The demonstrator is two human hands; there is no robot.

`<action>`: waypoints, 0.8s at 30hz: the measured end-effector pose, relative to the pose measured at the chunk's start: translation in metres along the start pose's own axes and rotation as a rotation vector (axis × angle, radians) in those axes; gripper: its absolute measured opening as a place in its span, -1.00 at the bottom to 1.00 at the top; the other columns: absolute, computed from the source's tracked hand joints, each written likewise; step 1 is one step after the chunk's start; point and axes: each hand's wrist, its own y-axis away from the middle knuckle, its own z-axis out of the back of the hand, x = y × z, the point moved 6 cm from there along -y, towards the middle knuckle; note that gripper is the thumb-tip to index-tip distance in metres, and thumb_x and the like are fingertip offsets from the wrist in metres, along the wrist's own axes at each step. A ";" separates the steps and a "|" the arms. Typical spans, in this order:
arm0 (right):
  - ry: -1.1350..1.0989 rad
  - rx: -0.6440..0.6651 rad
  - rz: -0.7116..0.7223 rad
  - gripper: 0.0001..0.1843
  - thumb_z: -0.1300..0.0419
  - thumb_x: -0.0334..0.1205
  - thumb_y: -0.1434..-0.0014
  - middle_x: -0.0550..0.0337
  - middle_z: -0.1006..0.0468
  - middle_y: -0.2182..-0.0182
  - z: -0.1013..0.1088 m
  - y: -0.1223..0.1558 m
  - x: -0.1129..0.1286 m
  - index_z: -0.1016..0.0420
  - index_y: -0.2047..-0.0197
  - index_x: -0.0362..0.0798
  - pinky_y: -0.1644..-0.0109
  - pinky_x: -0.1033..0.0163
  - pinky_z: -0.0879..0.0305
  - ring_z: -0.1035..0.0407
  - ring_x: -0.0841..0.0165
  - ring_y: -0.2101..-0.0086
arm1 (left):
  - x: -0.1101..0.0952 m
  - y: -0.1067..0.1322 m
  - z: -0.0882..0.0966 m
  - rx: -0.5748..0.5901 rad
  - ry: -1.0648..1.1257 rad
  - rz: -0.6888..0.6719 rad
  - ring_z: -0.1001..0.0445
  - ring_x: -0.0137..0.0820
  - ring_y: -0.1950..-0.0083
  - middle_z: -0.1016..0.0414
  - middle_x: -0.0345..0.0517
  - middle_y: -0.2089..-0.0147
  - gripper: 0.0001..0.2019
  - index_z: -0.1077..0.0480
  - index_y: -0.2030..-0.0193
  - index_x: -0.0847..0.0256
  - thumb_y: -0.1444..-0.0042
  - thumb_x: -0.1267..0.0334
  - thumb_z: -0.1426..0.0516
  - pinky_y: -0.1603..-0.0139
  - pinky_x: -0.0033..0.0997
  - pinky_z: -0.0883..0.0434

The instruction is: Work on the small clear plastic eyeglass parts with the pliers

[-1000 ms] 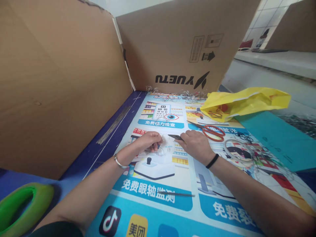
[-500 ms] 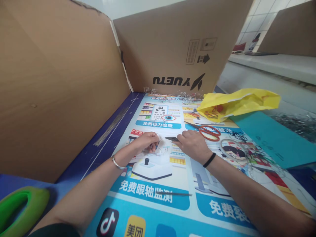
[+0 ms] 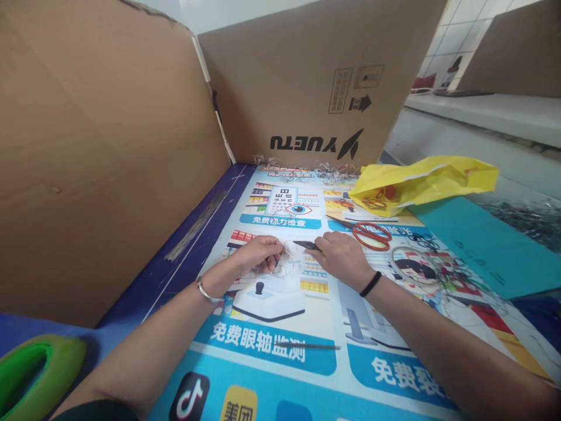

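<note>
Over the printed mat, my left hand [image 3: 263, 254] is closed, thumb against fingers, on a thin wire [image 3: 293, 266] that curves out in a loop to the right. My right hand [image 3: 339, 251] wraps round a pair of pliers [image 3: 305, 245], whose dark pointed jaws face left, a short gap from my left fingertips. The pliers' handles are hidden in my palm. Red-handled scissors [image 3: 371, 234] lie just beyond my right hand. A slim dark rod [image 3: 311, 347] rests on the mat nearer to me.
Tall cardboard panels [image 3: 307, 76] stand at the back and left. A bundle of straight wires [image 3: 197, 225] lies at left. To the right are a yellow bag [image 3: 421, 181], a teal sheet [image 3: 491, 245], a tape-like ring [image 3: 414, 266] and tangled wire. A green tape roll [image 3: 65, 362] sits front left.
The wire loop by my left hand shows wider and further right. The pliers have barely moved, and both hands keep their grip.
</note>
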 end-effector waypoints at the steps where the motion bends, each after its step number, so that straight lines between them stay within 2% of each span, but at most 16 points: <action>1: -0.002 0.003 -0.005 -0.55 0.09 0.04 -0.21 0.13 -0.41 0.49 0.000 0.000 0.000 -0.44 0.39 -0.10 0.34 0.26 0.10 -0.22 0.38 0.41 | 0.000 0.000 0.000 0.004 0.000 0.004 -0.29 -0.59 0.67 -0.34 -0.24 0.55 -0.78 -0.31 0.43 0.28 0.01 0.13 -0.09 0.70 -0.61 -0.20; 9: -0.022 0.035 -0.023 -0.55 0.11 0.04 -0.22 0.11 -0.43 0.48 -0.002 -0.001 0.000 -0.44 0.38 -0.10 0.34 0.28 0.08 -0.24 0.38 0.41 | -0.001 0.001 -0.002 0.029 0.019 -0.019 -0.30 -0.62 0.65 -0.36 -0.20 0.51 -0.74 -0.38 0.38 0.33 0.02 0.12 -0.12 0.70 -0.64 -0.18; 14: -0.004 0.079 -0.064 -0.56 0.09 0.06 -0.21 0.12 -0.43 0.46 -0.002 -0.002 -0.002 -0.44 0.36 -0.09 0.34 0.27 0.08 -0.24 0.37 0.39 | 0.000 -0.001 0.000 -0.033 0.027 -0.026 -0.29 -0.62 0.67 -0.36 -0.22 0.50 -0.80 -0.36 0.40 0.31 0.02 0.17 -0.10 0.73 -0.64 -0.17; 18: -0.012 0.039 -0.118 -0.56 0.09 0.06 -0.20 0.08 -0.42 0.41 0.002 -0.002 -0.005 -0.42 0.35 -0.10 0.31 0.26 0.07 -0.23 0.33 0.33 | -0.001 -0.001 0.002 -0.089 0.015 -0.020 -0.29 -0.62 0.67 -0.34 -0.24 0.52 -0.84 -0.34 0.43 0.30 0.02 0.23 -0.08 0.73 -0.63 -0.18; 24: -0.028 0.102 -0.037 -0.58 0.07 0.05 -0.20 0.07 -0.42 0.41 -0.002 -0.002 0.006 -0.44 0.34 -0.09 0.27 0.24 0.07 -0.22 0.31 0.31 | -0.002 0.000 0.000 -0.094 0.015 -0.040 -0.29 -0.60 0.67 -0.33 -0.25 0.56 -0.83 -0.36 0.41 0.28 0.01 0.20 -0.07 0.73 -0.63 -0.18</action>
